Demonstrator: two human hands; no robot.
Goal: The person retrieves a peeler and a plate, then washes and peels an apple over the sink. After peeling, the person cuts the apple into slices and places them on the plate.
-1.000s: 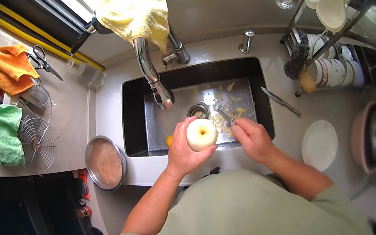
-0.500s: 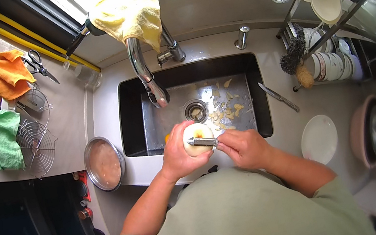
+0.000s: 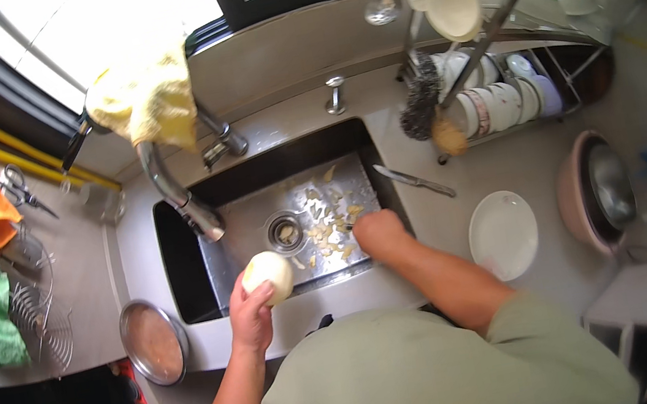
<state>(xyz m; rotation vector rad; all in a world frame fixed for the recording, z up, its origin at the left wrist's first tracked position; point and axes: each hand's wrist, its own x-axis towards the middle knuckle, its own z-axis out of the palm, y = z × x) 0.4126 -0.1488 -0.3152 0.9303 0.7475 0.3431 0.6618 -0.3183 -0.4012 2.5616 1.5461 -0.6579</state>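
My left hand (image 3: pixel 252 315) is closed around a pale, round, peeled fruit or vegetable (image 3: pixel 270 277), whose exact kind I cannot tell. It has a small yellow-orange patch on its left side and is held over the sink's front edge. My right hand (image 3: pixel 380 235) is a closed fist over the right part of the sink, apart from the pale round piece. The metal peeler (image 3: pixel 350 227) is mostly hidden by that fist, with only a bit showing at its left. Pale peelings (image 3: pixel 330 231) lie scattered on the bottom of the sink (image 3: pixel 236 216), right of the drain (image 3: pixel 286 232).
A faucet (image 3: pixel 184 199) draped with a yellow cloth (image 3: pixel 148 99) hangs over the sink. A knife (image 3: pixel 416 180) and white plate (image 3: pixel 503 234) lie at right, beyond them nested basins (image 3: pixel 588 196) and a dish rack (image 3: pixel 496 106). A metal bowl of liquid (image 3: pixel 153 342) stands left.
My right hand has moved with the peeler away from the pale round piece to the right, over the peelings. My left hand has tilted the piece up. The whole view has shifted and turned.
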